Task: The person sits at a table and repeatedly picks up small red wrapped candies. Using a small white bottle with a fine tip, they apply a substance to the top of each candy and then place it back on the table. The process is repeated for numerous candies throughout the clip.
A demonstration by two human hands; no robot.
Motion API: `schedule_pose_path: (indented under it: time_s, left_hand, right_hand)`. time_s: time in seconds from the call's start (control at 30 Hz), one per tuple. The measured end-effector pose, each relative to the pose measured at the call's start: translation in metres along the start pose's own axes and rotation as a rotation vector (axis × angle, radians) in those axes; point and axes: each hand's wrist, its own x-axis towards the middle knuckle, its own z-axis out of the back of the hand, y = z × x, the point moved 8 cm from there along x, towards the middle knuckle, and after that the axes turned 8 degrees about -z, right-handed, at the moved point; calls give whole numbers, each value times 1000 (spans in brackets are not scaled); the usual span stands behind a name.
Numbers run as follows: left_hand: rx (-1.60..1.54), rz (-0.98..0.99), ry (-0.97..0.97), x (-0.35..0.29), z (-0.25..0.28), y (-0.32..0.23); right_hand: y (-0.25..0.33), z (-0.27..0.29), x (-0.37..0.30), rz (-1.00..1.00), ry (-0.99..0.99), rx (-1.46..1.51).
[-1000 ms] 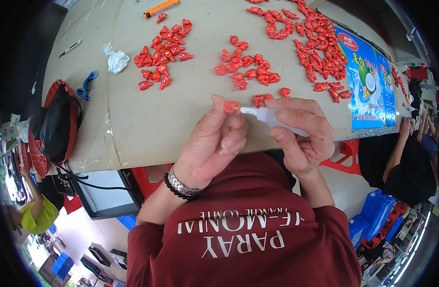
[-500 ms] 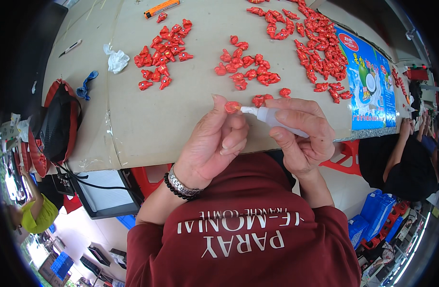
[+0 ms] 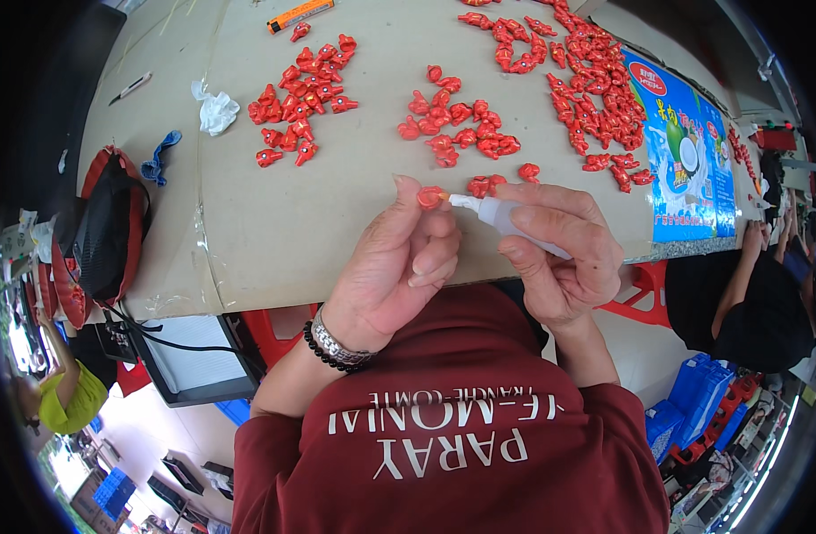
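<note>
Between thumb and fingers, my left hand (image 3: 399, 262) pinches a small red figurine piece (image 3: 430, 197). My right hand (image 3: 564, 254) grips a white squeeze bottle (image 3: 534, 233) lying nearly level, its narrow white nozzle pointing left. The nozzle tip meets the red piece or stops just short of it; I cannot tell which. A few red pieces (image 3: 485, 185) lie on the table just beyond the bottle. Farther back is a loose cluster of similar red pieces (image 3: 444, 120).
More red pieces lie in a heap (image 3: 306, 89) at the left and a large pile (image 3: 599, 89) at the right, beside a blue printed sheet (image 3: 684, 151). A crumpled tissue (image 3: 216, 109), a craft knife (image 3: 130, 89), an orange box (image 3: 299, 15) and a black-red bag (image 3: 113, 227) are on the left.
Both hands stay almost in place. The bottle's nozzle has shifted very slightly against the red piece, which my left hand still pinches.
</note>
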Motion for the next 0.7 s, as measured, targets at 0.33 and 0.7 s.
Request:
schedule_pose_path:
  time_s: [0.33, 0.7]
  left_hand:
    - [-47, -14, 24, 1, 3, 0]
    - [-75, -79, 75, 3, 2, -3]
  right_hand:
    - [-2, 4, -1, 20, -23, -28]
    - [3, 5, -1, 43, -21, -57]
